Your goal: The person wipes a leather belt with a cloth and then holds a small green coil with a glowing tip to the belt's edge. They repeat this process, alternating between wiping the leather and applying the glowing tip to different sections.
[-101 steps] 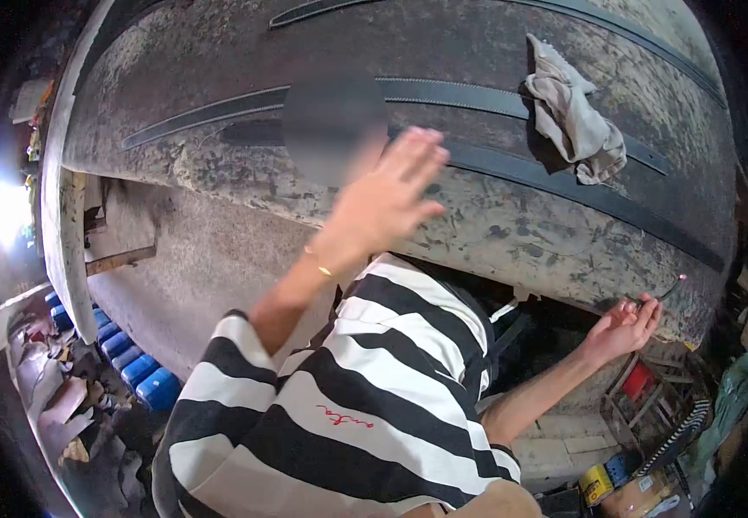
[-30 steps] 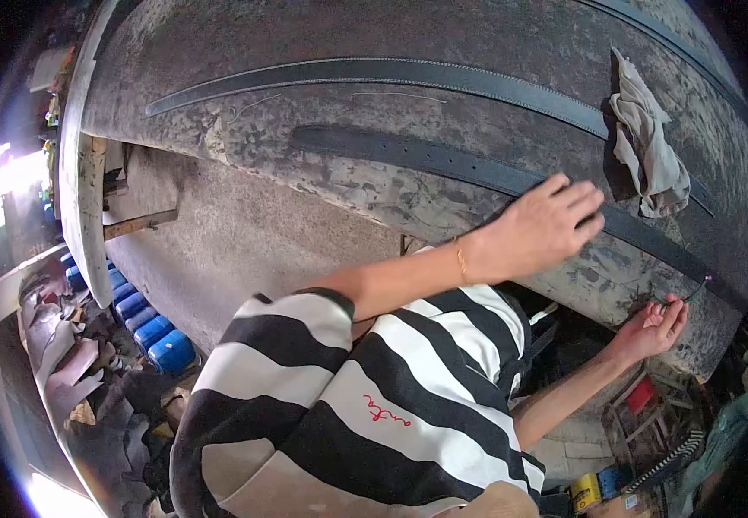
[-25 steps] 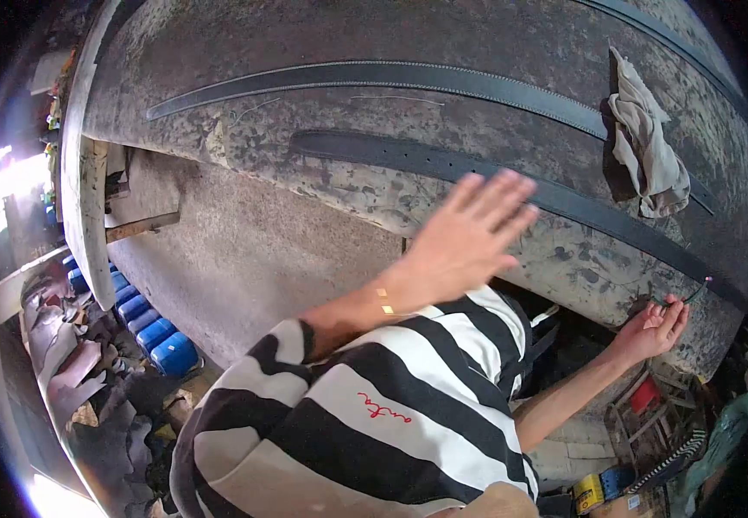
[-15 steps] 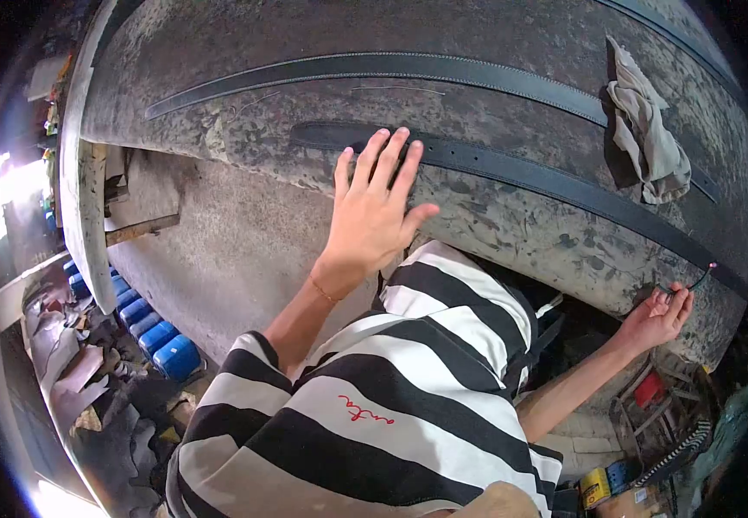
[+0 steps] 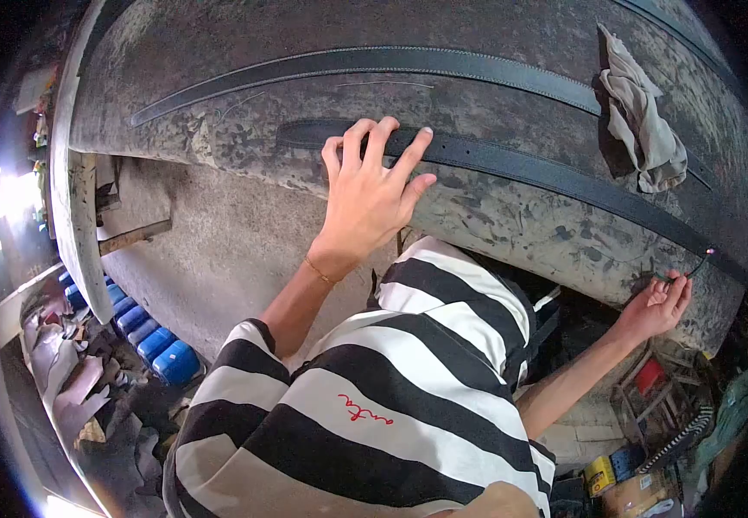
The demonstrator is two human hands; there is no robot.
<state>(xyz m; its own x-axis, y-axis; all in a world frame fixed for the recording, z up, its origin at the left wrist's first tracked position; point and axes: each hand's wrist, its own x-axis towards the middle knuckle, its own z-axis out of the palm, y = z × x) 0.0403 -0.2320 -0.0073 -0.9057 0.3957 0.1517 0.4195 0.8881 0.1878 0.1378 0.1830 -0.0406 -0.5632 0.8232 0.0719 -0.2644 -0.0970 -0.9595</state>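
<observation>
A black leather belt (image 5: 547,180) with a row of small holes lies along the near side of the workbench. My left hand (image 5: 370,194) rests over its holed end, fingers bent and apart, fingertips on the leather. At the far right, the closed fingers of my right hand (image 5: 657,306) pinch a thin, dark, curved stick (image 5: 700,266) with a pale pink tip. That tip overlaps the belt near its right end. What exactly the stick is, I cannot tell.
A second black belt (image 5: 365,60) with light edge stitching lies farther back, partly under a crumpled grey cloth (image 5: 642,112). Another dark strap (image 5: 681,39) crosses the top right. Blue containers (image 5: 175,361) and scraps (image 5: 80,384) are on the floor at left; a stool (image 5: 659,388) stands lower right.
My left hand's fingers have bent from nearly straight and press down on the belt. My right hand and the stick stay near the belt's right end. The view has shifted slightly.
</observation>
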